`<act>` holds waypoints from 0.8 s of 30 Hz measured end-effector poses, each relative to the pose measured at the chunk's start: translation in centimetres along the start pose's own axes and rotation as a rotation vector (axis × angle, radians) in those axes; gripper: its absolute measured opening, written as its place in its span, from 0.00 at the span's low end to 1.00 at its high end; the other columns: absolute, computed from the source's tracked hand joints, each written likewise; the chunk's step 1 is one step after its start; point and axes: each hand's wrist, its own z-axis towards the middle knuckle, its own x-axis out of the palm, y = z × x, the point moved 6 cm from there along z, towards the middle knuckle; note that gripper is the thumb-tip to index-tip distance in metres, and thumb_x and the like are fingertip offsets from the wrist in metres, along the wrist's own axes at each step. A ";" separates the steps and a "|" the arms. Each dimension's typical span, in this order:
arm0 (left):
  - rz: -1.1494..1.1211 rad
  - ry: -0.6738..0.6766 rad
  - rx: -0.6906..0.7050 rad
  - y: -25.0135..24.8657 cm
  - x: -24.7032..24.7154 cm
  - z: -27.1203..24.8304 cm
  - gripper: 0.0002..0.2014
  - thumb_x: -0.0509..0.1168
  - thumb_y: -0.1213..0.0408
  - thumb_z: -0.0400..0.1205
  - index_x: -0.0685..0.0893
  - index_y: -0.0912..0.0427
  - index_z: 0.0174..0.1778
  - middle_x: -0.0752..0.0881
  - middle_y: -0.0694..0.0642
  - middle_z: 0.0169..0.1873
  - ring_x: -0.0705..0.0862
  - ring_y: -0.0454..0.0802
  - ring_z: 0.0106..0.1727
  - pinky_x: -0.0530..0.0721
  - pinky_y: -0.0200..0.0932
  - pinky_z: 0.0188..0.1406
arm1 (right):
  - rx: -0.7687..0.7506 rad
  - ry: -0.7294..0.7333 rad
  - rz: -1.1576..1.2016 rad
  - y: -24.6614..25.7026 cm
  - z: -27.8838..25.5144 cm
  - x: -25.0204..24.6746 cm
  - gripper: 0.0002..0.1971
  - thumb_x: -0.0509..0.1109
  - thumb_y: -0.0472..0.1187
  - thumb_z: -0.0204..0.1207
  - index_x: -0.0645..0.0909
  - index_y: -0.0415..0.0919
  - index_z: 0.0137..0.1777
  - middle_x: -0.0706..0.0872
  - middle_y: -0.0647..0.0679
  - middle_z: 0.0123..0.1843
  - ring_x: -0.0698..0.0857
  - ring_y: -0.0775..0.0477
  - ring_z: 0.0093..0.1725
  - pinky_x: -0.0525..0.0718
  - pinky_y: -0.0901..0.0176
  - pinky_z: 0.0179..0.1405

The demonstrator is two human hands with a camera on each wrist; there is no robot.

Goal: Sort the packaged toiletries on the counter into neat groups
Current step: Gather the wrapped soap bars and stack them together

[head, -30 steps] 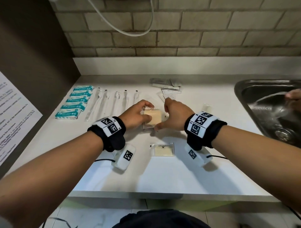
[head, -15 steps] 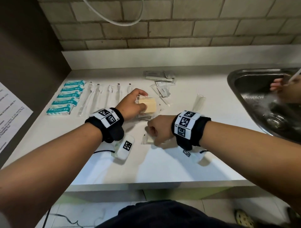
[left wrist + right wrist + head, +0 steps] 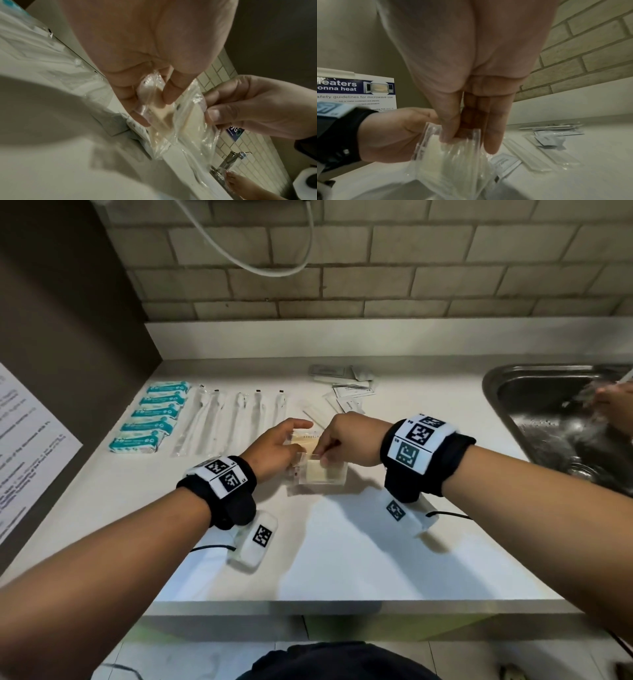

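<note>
Mid-counter, my left hand (image 3: 277,448) grips a stack of clear-wrapped cream soap packets (image 3: 303,441). My right hand (image 3: 337,440) pinches another wrapped soap packet (image 3: 323,472) by its top edge and holds it against the front of that stack. In the left wrist view my left fingers (image 3: 137,108) curl around the soap packets (image 3: 159,117), and my right hand (image 3: 228,108) pinches its packet (image 3: 192,119) beside them. The right wrist view has my right fingers (image 3: 493,135) on the packet's (image 3: 450,155) clear top flap, next to my left hand (image 3: 393,135).
Teal toiletry packs (image 3: 150,419) lie in a row at the far left, with clear long sachets (image 3: 219,422) beside them. Small white sachets (image 3: 349,392) lie piled at the back. A steel sink (image 3: 561,422) sits at the right, where another person's hand (image 3: 616,405) is rinsing something.
My right hand went down to the lone soap packet near the front, picked it up and brought it back to the stack held in my left hand.
</note>
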 end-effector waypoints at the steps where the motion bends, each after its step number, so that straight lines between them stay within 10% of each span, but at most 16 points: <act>1: -0.021 0.001 -0.005 0.1 -0.1 0.0 0.21 0.58 0.74 0.83 0.77 0.44 0.65 0.78 0.56 0.56 0.83 0.54 0.47 0.85 0.48 0.40 | -0.003 -0.009 0.012 0.2 0.1 -0.2 0.10 0.73 0.39 0.76 0.89 0.43 0.56 0.91 0.49 0.49 0.82 0.54 0.42 0.77 0.65 0.42; 9: -0.234 0.082 -0.108 0.0 0.5 -1.5 0.21 0.54 0.75 0.81 0.84 0.53 0.61 0.86 0.69 0.54 0.87 0.78 0.47 0.82 0.80 0.46 | 0.026 -0.046 0.074 0.2 -0.1 -1.0 0.08 0.69 0.34 0.76 0.87 0.42 0.52 0.89 0.45 0.50 0.85 0.49 0.34 0.86 0.58 0.37; 12: -0.259 0.054 -0.119 -0.1 0.2 -1.4 0.19 0.51 0.73 0.83 0.83 0.57 0.63 0.85 0.72 0.53 0.87 0.70 0.41 0.85 0.76 0.44 | 0.046 -0.074 0.064 0.2 -0.1 -1.1 0.11 0.71 0.34 0.72 0.88 0.43 0.53 0.90 0.47 0.51 0.85 0.50 0.37 0.84 0.60 0.41; 17: -0.351 -0.024 -0.098 -0.7 -0.3 -1.8 0.17 0.51 0.71 0.86 0.82 0.68 0.65 0.82 0.72 0.54 0.85 0.54 0.32 0.84 0.41 0.19 | 0.094 -0.056 0.036 -0.2 0.2 -0.9 0.20 0.78 0.30 0.62 0.85 0.46 0.55 0.90 0.50 0.50 0.84 0.52 0.44 0.81 0.63 0.38; 21: -0.445 0.044 -0.134 -0.3 0.1 -1.7 0.19 0.60 0.52 0.85 0.83 0.63 0.62 0.84 0.68 0.53 0.86 0.60 0.43 0.88 0.52 0.35 | 0.116 -0.076 0.170 -0.6 0.1 -1.1 0.22 0.82 0.27 0.61 0.84 0.42 0.54 0.89 0.48 0.45 0.83 0.57 0.33 0.79 0.69 0.28; 24: -0.336 0.059 -0.082 -0.2 0.1 -1.8 0.16 0.71 0.66 0.79 0.82 0.59 0.63 0.84 0.64 0.53 0.86 0.60 0.47 0.88 0.55 0.40 | 0.108 -0.080 0.254 -0.5 -0.2 -1.2 0.22 0.82 0.25 0.61 0.81 0.37 0.54 0.89 0.42 0.45 0.84 0.53 0.29 0.84 0.66 0.27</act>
